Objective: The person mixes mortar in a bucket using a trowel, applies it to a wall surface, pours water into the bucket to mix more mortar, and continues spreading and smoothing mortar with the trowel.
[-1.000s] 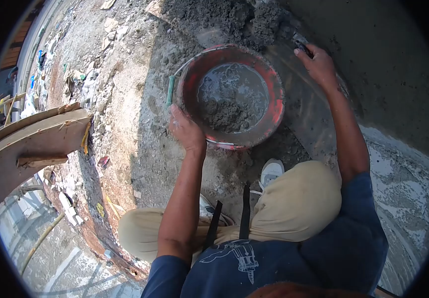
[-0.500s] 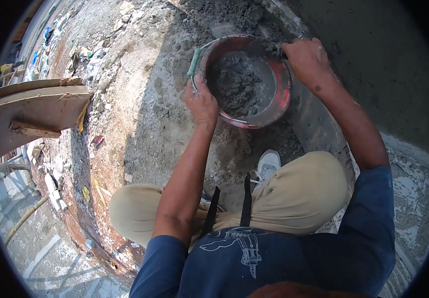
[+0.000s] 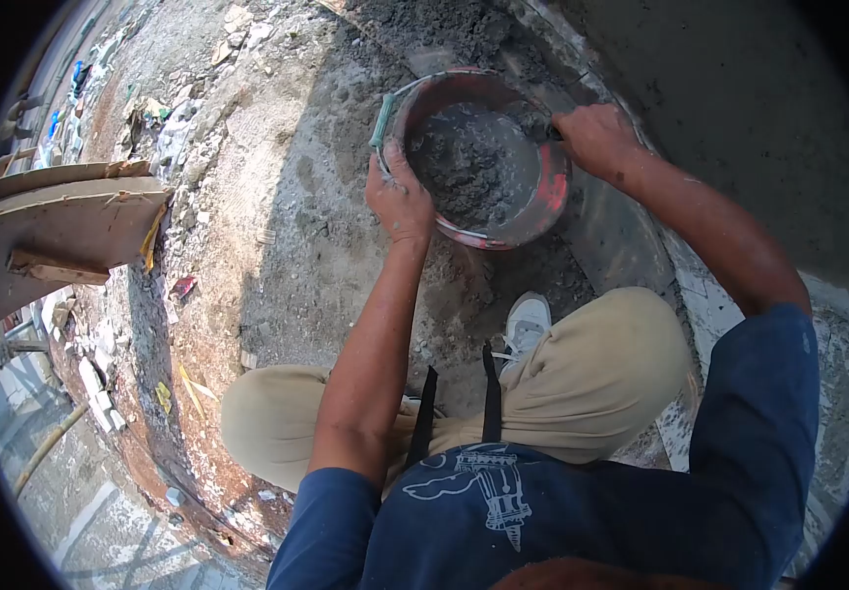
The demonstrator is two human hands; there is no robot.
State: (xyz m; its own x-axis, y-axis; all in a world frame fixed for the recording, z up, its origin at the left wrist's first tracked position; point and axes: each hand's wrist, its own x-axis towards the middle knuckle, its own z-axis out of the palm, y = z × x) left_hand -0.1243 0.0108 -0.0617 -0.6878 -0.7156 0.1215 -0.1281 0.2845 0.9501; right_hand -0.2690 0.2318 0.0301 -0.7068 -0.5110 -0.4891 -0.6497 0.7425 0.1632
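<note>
A red bucket [image 3: 554,187] smeared with grey mortar stands on the ground ahead of me, tilted a little. Wet mortar [image 3: 473,162], lumpy in the middle and watery around it, lies inside. My left hand [image 3: 400,197] is closed on the bucket's left rim, beside the green handle grip [image 3: 382,120]. At the bucket's right rim, my right hand [image 3: 596,138] is wrapped around the dark handle of a tool. The tool's blade is mostly hidden at the mortar's edge.
Loose mortar [image 3: 454,29] lies beyond the bucket. A smooth wet grey surface [image 3: 739,118] extends at the right. Curved boards [image 3: 70,221] jut in from the left, near rubble and scraps. My knees are bent on both sides of my shoes [image 3: 527,323].
My right hand has come from the mortar pile to the bucket's right rim with the tool. More lumpy mortar shows inside the bucket. My left hand has stayed at the left rim.
</note>
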